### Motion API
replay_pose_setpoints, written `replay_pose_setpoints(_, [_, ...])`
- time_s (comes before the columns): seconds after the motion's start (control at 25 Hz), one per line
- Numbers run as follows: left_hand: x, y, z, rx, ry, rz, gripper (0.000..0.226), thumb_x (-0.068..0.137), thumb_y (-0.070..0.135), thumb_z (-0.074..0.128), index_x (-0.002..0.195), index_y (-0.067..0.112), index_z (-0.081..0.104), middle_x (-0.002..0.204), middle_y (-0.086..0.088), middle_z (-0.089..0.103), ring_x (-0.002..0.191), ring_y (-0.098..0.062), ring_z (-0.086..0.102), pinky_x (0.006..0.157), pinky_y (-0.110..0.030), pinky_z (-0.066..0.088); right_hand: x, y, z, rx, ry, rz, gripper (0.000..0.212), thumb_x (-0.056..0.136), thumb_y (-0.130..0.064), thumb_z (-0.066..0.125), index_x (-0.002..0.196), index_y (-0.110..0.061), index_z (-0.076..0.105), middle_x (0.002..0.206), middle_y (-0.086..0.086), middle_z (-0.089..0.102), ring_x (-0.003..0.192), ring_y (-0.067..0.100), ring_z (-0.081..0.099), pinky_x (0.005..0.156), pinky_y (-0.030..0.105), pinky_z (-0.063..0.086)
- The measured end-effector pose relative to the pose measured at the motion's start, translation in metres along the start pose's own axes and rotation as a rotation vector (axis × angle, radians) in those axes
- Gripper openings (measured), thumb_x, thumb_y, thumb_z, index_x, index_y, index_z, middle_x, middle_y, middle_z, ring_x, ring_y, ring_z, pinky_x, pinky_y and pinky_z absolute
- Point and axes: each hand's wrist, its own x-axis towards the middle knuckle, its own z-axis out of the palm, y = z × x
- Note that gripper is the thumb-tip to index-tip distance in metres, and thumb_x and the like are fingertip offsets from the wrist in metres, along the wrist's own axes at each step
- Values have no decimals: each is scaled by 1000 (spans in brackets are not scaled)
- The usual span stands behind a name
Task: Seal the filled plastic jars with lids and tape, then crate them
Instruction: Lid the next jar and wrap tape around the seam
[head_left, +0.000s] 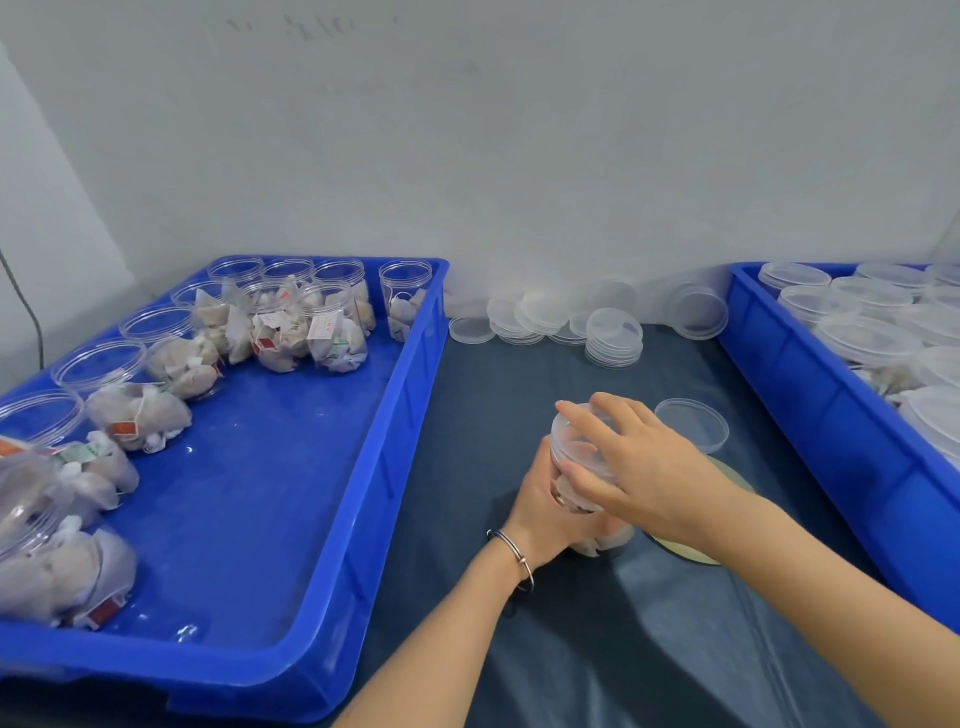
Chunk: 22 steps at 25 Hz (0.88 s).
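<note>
Spanning the left half of the table, a blue crate is seen holding open, filled jars along its far and left walls; a second blue crate at the right edge is packed with lidded jars. Loose clear lids are piled along the table's far edge, and one spare lid is lying just beside the hands.

Near the middle of the table, one filled jar is held upright. Its side is wrapped by the left hand, fingers curled around the wall. A lid on its mouth is covered from above by the right hand, fingers spread and bent over the rim, thumb on the near side. Whether the lid is fully seated cannot be told.

A crooked seat is the likeliest fault: uneven pressure from the spread fingers could leave one edge raised, so the tape would seal over a gap. The thin wall could also be squeezed by the left hand, distorting the mouth and popping the lid off.
</note>
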Motion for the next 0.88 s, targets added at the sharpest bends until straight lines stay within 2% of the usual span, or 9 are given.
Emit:
replay_pose_setpoints(0.12, [5,6,2,80,-19,1,79,52,26,80,122,19,44,110,9,60,98,6,59,77,-12,48,1,5,1,-28,-45,-81,66,94,-55,35,151,-31,12,147,2,25,133,21,27,95,23,32])
replay_pose_setpoints(0.24, [12,14,-2,254,-107,20,80,54,23,85,119,27,39,105,17,55,94,22,51,75,1,39,1,15,-1,9,-88,-179,64,94,-56,34,150,-36,10,147,-2,22,133,14,22,93,19,31])
replay_pose_setpoints(0.32, [11,15,-9,262,-185,-16,90,46,34,85,123,30,38,107,21,54,95,26,49,77,2,38,2,24,-4,52,-132,-250,62,93,-57,32,148,-42,8,146,-7,19,133,9,19,98,20,30])
replay_pose_setpoints(0.44, [7,20,-18,223,-270,-89,96,39,49,77,126,24,47,118,13,58,110,7,54,95,-18,46,2,29,-9,93,-215,-377,60,94,-56,33,144,-48,0,146,-9,18,133,7,19,104,25,32])
replay_pose_setpoints(0.52, [5,25,-23,182,-392,-70,84,46,40,79,123,28,48,120,11,53,117,-4,52,100,-28,46,0,27,-15,108,-261,-458,60,93,-54,36,143,-48,3,147,-6,20,135,7,17,105,24,32])
replay_pose_setpoints(0.6, [4,29,-29,185,-522,-49,80,51,34,78,123,20,47,118,6,49,115,-8,49,98,-29,46,-3,24,-23,99,-293,-504,60,93,-52,39,145,-46,9,148,-5,21,137,5,15,103,18,29])
replay_pose_setpoints(0.72, [2,25,-26,250,-499,-7,73,56,24,80,120,19,47,113,8,52,109,-1,51,95,-26,47,-13,9,-19,-70,-165,-405,56,95,-56,27,148,-36,26,144,3,35,127,17,38,90,23,40])
replay_pose_setpoints(0.8, [-2,27,-14,343,-408,29,48,64,16,75,104,27,51,92,24,54,87,11,54,76,-10,47,-22,-15,-5,-257,-45,-129,67,93,-55,12,138,-22,50,124,16,57,91,29,59,75,34,48])
replay_pose_setpoints(0.88, [-5,29,-6,357,-328,45,31,67,18,68,90,30,50,78,24,53,71,7,53,60,-5,43,-22,-34,-4,-263,29,75,67,86,-54,24,124,-17,64,102,20,64,71,31,61,69,40,52])
